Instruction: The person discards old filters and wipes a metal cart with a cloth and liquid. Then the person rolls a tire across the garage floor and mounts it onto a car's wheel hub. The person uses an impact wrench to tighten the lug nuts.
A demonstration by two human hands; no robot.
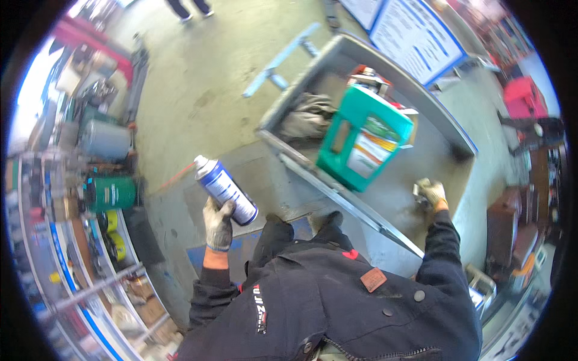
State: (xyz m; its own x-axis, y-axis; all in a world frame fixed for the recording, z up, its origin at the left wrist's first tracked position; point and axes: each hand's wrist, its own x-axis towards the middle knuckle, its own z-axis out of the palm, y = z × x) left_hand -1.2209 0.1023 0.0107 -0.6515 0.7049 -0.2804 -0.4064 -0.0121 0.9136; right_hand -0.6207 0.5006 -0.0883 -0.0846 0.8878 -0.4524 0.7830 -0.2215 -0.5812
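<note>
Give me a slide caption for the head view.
Gloved left hand holds a spray can; right hand reaches into a grey cart.

Dark work jacket, grey knit gloves

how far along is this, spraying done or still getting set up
Looks mid-job. Done: the spray can, red straw fitted, is picked up in the gloved left hand. In hand: the right hand grips a small metal part over the grey cart tray. Left: no spraying visible yet.
</note>
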